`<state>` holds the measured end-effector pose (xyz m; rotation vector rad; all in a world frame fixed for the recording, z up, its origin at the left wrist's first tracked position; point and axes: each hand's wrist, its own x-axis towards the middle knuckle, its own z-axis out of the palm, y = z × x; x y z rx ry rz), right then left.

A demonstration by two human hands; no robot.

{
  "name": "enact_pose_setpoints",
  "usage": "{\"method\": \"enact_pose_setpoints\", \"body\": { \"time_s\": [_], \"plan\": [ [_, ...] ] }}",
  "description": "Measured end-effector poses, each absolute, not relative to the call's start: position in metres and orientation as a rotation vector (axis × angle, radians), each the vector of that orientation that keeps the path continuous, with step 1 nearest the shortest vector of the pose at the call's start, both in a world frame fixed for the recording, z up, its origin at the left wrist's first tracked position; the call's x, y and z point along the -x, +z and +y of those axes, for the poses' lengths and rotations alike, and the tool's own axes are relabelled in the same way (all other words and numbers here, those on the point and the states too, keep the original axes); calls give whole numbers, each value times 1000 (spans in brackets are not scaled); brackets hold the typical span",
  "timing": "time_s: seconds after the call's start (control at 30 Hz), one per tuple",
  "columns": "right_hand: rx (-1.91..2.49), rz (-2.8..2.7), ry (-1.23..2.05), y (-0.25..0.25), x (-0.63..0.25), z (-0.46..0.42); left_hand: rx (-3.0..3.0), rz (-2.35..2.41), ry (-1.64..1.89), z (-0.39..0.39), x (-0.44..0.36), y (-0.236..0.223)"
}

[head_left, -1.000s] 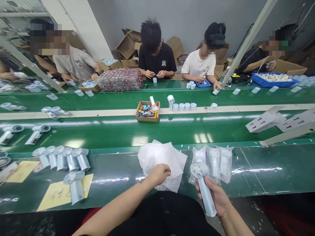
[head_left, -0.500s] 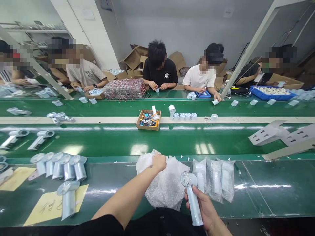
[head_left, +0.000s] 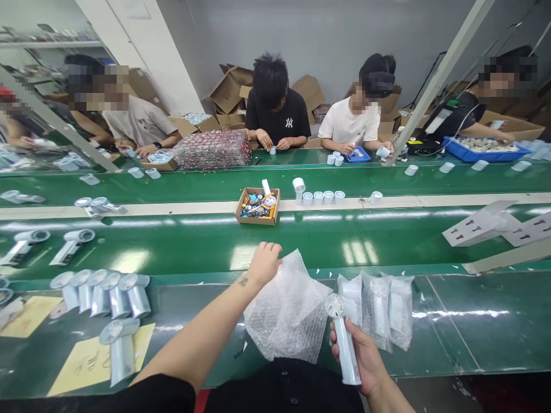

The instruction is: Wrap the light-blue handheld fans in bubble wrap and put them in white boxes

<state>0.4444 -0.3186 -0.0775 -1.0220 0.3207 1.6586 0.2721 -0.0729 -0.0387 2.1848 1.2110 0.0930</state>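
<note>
R hand (head_left: 365, 351) clamped on fan (head_left: 345, 350); L hand (head_left: 266, 262) apart, at wrap (head_left: 289, 310), can't tell if pinched. Fan could drop if R grip loosens.

Pretty clearly a factory floor, assembly line sort of place: long green work lines (head_left: 172, 241) with people (head_left: 278, 117) along the far side, rows of pale cups (head_left: 318, 197), a blue parts tray (head_left: 473, 158), bubble wrap (head_left: 293, 310), cardboard boxes (head_left: 232, 94) by the wall (head_left: 318, 40). Back shelf (head_left: 47, 44) is too blurry to call.
</note>
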Motion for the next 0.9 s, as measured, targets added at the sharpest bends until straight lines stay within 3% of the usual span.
{"method": "enact_pose_setpoints", "body": {
  "time_s": [0.2, 0.33, 0.47, 0.73, 0.9],
  "plan": [
    [999, 441, 1555, -72, -442, -317, -2350, 885, -303, -184, -306, -83],
    [1048, 390, 1439, -69, -445, -324, -2302, 872, -491, -197, -320, -117],
    [1185, 371, 1347, -66, -450, -341, -2184, 932, -412, -174, -319, -117],
    [1103, -14, 1647, -41, -435, -324, -1837, 877, -89, -180, -306, -77],
    [1207, -124, 1668, -41, -435, -318, -1576, 1004, 87, -176, -292, -67]
  ]
}}
